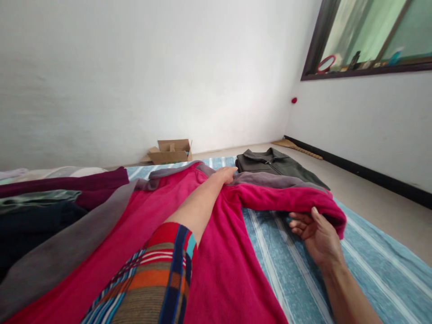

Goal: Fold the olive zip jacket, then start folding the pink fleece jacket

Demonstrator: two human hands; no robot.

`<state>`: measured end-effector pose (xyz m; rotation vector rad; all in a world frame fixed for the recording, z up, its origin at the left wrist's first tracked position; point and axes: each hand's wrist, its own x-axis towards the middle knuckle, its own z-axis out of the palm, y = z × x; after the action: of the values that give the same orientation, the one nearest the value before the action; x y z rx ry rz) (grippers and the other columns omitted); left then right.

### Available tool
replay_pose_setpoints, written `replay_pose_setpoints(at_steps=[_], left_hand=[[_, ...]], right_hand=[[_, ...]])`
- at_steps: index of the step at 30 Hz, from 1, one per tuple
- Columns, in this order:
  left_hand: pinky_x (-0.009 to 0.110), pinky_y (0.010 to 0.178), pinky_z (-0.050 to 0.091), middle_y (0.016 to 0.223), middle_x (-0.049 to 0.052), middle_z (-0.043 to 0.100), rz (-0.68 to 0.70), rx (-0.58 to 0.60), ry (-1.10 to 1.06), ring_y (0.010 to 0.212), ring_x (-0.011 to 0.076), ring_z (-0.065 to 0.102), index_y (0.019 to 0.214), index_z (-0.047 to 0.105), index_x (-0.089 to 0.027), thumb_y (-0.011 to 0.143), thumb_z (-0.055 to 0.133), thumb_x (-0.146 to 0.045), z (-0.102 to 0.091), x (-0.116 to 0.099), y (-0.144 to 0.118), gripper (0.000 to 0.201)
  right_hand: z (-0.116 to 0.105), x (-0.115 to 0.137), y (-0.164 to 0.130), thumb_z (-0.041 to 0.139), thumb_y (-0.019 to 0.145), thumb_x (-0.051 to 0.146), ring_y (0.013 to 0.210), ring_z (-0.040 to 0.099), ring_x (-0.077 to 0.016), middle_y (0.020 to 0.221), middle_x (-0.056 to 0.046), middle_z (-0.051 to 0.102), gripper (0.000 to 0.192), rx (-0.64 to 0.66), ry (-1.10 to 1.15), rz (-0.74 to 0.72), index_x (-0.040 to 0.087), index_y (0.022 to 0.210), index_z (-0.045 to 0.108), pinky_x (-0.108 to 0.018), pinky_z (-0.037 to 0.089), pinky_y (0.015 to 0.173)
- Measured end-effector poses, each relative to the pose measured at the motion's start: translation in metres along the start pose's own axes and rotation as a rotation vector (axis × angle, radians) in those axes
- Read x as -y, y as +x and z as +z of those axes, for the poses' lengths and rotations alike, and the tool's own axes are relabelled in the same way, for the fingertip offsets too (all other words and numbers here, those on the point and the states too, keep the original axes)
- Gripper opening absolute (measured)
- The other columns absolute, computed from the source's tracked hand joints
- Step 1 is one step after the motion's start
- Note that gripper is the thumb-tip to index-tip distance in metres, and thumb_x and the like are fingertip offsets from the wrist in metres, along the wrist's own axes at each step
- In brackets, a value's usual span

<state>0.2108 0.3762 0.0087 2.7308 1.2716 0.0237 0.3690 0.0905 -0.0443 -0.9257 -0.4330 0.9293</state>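
Note:
A pink top with grey panels (222,252) is spread on the striped blue sheet, one sleeve stretched out to the right. My left hand (225,174) reaches across it, closed on the cloth near the grey shoulder; its fingertips are partly hidden. Beside the cuff end of that sleeve is my right hand (317,236), palm up, with loosely curled fingers and the thumb apart, at the sleeve's lower edge. A folded dark green zip jacket (273,162) lies just beyond the sleeve.
Maroon (101,182) and dark navy clothes (40,225) lie at the left. An open cardboard box (170,151) stands by the far wall. The striped sheet (367,261) runs toward the floor at the right. A window (371,40) is at upper right.

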Motion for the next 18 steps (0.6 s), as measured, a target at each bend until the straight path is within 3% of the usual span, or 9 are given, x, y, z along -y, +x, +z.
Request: replay_pose_setpoints(at_steps=[4, 9, 18], left_hand=[[0.034, 0.083, 0.045, 0.100, 0.011, 0.067, -0.048, -0.020, 0.028, 0.100, 0.0277, 0.060, 0.094, 0.066, -0.017, 0.069, 0.062, -0.011, -0.004, -0.007, 0.010, 0.026], [0.032, 0.088, 0.041, 0.110, 0.010, 0.062, -0.087, -0.218, 0.011, 0.107, 0.0236, 0.055, 0.105, 0.059, -0.018, 0.077, 0.048, -0.009, -0.009, -0.013, 0.006, 0.031], [0.030, 0.083, 0.040, 0.110, 0.015, 0.055, -0.174, -0.405, -0.101, 0.100, 0.0203, 0.054, 0.104, 0.052, -0.012, 0.081, 0.038, -0.002, 0.019, -0.025, -0.005, 0.029]], right_hand=[[0.004, 0.008, -0.003, 0.066, 0.074, 0.044, 0.058, 0.066, -0.0204, 0.077, -0.010, 0.071, 0.032, 0.062, 0.024, -0.042, 0.017, 0.089, 0.062, -0.027, 0.050, 0.046], [-0.004, 0.022, -0.003, 0.065, 0.075, 0.045, 0.054, 0.064, -0.0195, 0.079, -0.008, 0.072, 0.031, 0.084, 0.046, -0.138, 0.019, 0.092, 0.064, -0.028, 0.049, 0.046], [-0.011, 0.024, -0.001, 0.067, 0.073, 0.045, 0.056, 0.065, -0.0188, 0.080, -0.007, 0.072, 0.026, 0.059, 0.027, -0.135, 0.020, 0.082, 0.063, -0.028, 0.050, 0.048]])
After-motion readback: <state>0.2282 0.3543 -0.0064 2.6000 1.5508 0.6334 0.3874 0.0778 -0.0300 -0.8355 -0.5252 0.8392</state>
